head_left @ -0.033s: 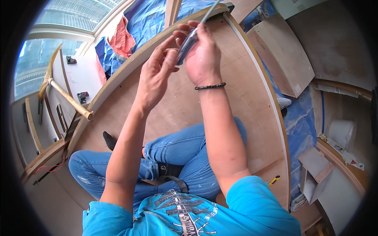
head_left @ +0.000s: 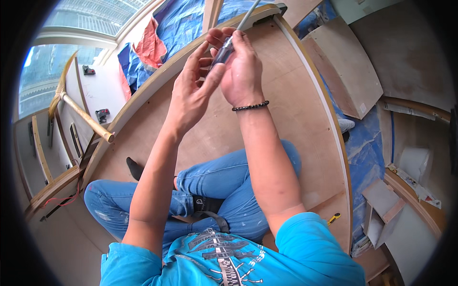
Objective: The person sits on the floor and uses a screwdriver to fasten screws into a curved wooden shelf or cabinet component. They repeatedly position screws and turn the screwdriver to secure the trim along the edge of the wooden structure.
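Note:
A screwdriver (head_left: 223, 54) with a dark, see-through handle is held up in front of me, tilted, over the wooden panel I sit on. Its long pale shaft points away to the upper right and runs out of the picture. My right hand (head_left: 242, 71) grips the handle near the shaft, fingers curled behind it. At the butt end my left hand (head_left: 194, 90) closes in with thumb and bent fingers; part of the handle is hidden there. The shaft's tip is out of view.
A curved wooden rim (head_left: 329, 112) edges the panel. A yellow cutter knife (head_left: 334, 218) lies by my right elbow. To the left stands a wooden-handled broom (head_left: 86, 117). Blue tarpaulin (head_left: 183, 28) is beyond the rim, and a wooden box (head_left: 341, 66) sits at the right.
Both hands and the screwdriver have shifted slightly left in the view. My left hand now covers more of the handle's butt end.

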Tool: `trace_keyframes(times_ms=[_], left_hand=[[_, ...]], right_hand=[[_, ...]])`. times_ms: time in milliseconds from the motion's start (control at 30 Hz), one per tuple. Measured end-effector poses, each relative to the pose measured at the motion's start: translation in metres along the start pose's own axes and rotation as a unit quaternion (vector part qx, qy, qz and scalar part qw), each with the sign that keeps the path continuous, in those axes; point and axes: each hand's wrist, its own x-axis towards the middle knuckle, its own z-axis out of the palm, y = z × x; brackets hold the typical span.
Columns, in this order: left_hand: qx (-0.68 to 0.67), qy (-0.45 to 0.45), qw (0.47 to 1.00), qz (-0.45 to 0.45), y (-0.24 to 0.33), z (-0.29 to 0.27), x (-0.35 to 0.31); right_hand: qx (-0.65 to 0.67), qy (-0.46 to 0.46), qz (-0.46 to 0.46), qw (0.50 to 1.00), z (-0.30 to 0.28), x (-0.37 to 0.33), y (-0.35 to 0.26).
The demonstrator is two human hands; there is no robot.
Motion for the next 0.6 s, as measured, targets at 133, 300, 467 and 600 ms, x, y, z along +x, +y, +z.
trace_keyframes(times_ms=[133, 300, 467, 600], left_hand=[[0.266, 0.087, 0.955, 0.098, 0.013, -0.037, -0.027], [0.428, 0.054, 0.901, -0.053, 0.027, -0.112, -0.130], [0.508, 0.081, 0.843, -0.155, 0.026, -0.167, -0.173], [0.565, 0.067, 0.811, -0.138, 0.013, -0.181, -0.169]], right_hand=[[0.009, -0.101, 0.069, 0.992, 0.023, -0.033, 0.034], [-0.077, -0.031, 0.202, 0.976, 0.030, -0.063, 0.112], [-0.048, -0.031, 0.408, 0.911, 0.049, -0.092, 0.208], [-0.083, -0.077, 0.433, 0.894, 0.023, -0.079, 0.238]])
